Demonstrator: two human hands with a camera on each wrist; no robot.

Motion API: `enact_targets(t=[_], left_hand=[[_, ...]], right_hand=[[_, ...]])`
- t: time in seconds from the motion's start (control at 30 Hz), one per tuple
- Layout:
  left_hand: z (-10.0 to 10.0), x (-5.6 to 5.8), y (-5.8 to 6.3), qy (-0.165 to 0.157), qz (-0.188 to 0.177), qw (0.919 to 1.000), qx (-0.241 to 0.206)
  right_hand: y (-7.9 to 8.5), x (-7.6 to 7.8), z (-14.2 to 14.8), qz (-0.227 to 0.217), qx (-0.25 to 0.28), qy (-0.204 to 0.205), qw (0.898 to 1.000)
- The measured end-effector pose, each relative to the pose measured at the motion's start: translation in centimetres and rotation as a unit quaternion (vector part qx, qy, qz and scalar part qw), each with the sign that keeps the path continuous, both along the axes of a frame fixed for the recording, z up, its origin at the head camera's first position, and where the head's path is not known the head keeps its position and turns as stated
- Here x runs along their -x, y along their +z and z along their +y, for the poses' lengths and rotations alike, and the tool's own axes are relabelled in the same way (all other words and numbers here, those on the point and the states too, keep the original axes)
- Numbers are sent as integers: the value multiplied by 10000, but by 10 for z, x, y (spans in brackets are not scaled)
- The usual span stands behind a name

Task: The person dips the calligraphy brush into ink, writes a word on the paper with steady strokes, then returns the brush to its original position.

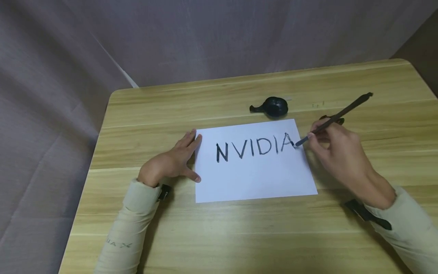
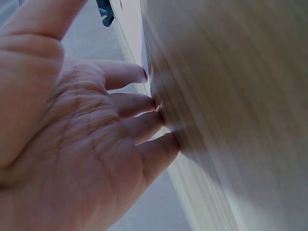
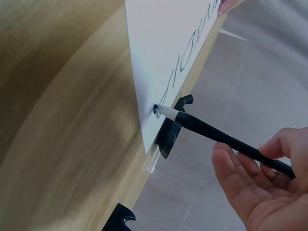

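Observation:
A white sheet of paper (image 1: pixel 253 180) lies on the wooden table, with the black brushed letters NVIDIA across its upper half. My right hand (image 1: pixel 345 156) pinches the dark handle of a writing brush (image 3: pixel 211 134) between thumb and fingers. In the right wrist view its pale bristles, black at the tip, touch the paper at the last letter, the A. On the sheet's left edge rest the thumb and a fingertip of my left hand (image 1: pixel 171 161). Its fingers (image 2: pixel 125 77) are spread, and the palm holds nothing.
Just beyond the paper's top edge sits a black gourd-shaped dish (image 1: pixel 275 107). Another small black object (image 3: pixel 118 219) stands on the table, partly hidden behind the right hand in the head view. A grey curtain (image 1: pixel 222 34) hangs behind the table's far edge.

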State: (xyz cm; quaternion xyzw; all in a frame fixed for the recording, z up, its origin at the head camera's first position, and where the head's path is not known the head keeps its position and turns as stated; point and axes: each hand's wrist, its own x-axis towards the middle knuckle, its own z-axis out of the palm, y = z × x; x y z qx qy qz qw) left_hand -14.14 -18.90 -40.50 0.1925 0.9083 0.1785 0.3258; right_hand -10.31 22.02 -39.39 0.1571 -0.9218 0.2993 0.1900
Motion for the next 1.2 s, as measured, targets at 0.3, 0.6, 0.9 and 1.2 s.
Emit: enact_targets(t=[0.3, 0.6, 0.9, 1.2], left_hand=[[-1, 1, -1, -16, -18, 10000, -16], [-1, 1, 1, 6, 5, 10000, -25], [-2, -1, -2, 22, 5, 9998, -189], [-3, -2, -1, 28, 48, 9998, -213]], right_hand=[[8, -5, 3, -402, 56, -114, 9991], [28, -6, 9, -412, 707, -393, 9959], [35, -13, 9, -168, 910, -420, 9948], [36, -12, 17, 844, 535, -195, 9948]])
